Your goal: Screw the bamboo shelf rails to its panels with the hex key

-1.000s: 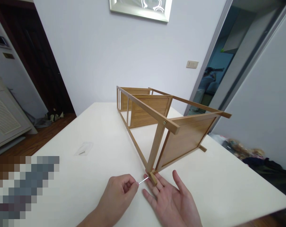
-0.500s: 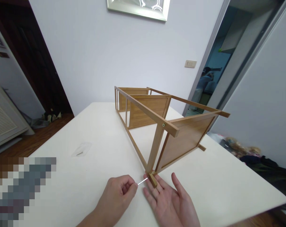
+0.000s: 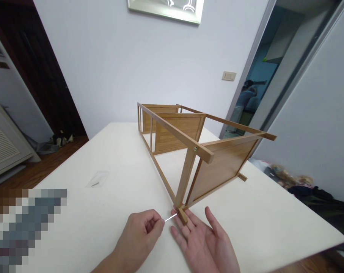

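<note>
We find little changed over the past second. The view has shifted slightly, table (image 3: 75, 223) and wall (image 3: 109, 57) together, which we put down to the head camera. The left hand (image 3: 140, 236) keeps its pinch on the rod (image 3: 171, 217), thumb against curled forefinger. The rod runs from those fingertips to the shelf's near foot (image 3: 182, 216), as it did earlier. Its far tip is too small for us to say whether it is seated, and we cannot tell whether it is turning.

The right hand (image 3: 205, 242) lies palm up and unclenched, grasping nothing, its fingers reaching beneath the foot, apparently steadying it. The shelf (image 3: 225, 165) lies on its side on the table, stretching away beyond both hands' fingers. A screw (image 3: 195, 149) shows in its upper rail, beyond the right fingers. The packet (image 3: 99, 179), a small pin (image 3: 95, 184) on or in it, rests beyond and left of the left fingers. We judge work at this corner unfinished, with no visible progress.
</note>
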`<state>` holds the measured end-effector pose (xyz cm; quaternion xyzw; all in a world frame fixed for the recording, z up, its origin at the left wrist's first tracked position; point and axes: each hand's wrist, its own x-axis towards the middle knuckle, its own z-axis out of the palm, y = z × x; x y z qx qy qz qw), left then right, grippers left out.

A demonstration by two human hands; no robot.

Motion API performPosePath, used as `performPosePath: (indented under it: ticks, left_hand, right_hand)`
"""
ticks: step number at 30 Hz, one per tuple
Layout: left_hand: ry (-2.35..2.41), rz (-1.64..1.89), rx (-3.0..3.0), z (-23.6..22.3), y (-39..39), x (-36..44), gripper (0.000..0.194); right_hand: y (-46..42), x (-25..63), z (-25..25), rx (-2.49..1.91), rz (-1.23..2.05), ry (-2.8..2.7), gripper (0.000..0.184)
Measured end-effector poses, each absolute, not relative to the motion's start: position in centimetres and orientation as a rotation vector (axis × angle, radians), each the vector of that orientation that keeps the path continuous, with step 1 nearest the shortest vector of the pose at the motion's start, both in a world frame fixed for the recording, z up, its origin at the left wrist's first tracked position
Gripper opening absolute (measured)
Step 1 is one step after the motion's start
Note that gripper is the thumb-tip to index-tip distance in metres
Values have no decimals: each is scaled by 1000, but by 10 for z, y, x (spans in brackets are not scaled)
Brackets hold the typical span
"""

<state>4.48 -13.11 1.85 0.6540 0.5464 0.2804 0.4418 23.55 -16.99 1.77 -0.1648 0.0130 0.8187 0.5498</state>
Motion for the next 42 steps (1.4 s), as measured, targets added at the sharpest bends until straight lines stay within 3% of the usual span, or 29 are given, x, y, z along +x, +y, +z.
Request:
performPosePath:
  ticks: [42]
  left_hand:
    - [1381, 678, 1610, 14, -129, 48, 32]
  right_hand:
    - [-174, 233, 24, -381, 1936, 61, 36]
